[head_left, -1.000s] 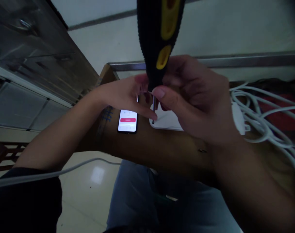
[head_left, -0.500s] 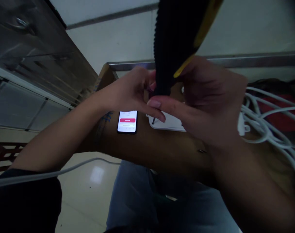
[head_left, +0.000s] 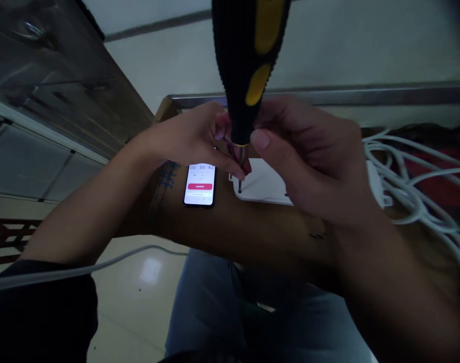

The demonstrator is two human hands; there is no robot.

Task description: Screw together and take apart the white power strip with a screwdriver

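A black screwdriver with yellow inlays (head_left: pixel 248 60) stands nearly upright, its steel shaft (head_left: pixel 240 169) reaching down to a hole in a white plastic casing (head_left: pixel 262 182). My left hand (head_left: pixel 192 138) pinches the base of the handle and shaft between its fingertips. My right hand (head_left: pixel 309 156) grips the handle from the other side, thumb against it. A phone (head_left: pixel 199 185) lies on the wooden table (head_left: pixel 252 229) just left of the casing, showing a timer. A small metal screw (head_left: pixel 318 235) lies below my right hand.
A bundle of white cable with a white adapter (head_left: pixel 376 184) lies at the right, beside red cloth. A metal rail (head_left: pixel 328 96) runs along the table's far side. A dark cabinet (head_left: pixel 52 85) stands at the left. A white cable (head_left: pixel 82 269) crosses the lower left, above a tiled floor.
The screwdriver handle has drawn back from the camera and stands more upright. My hands have shifted slightly, and the top of the phone screen with the timer digits now shows.
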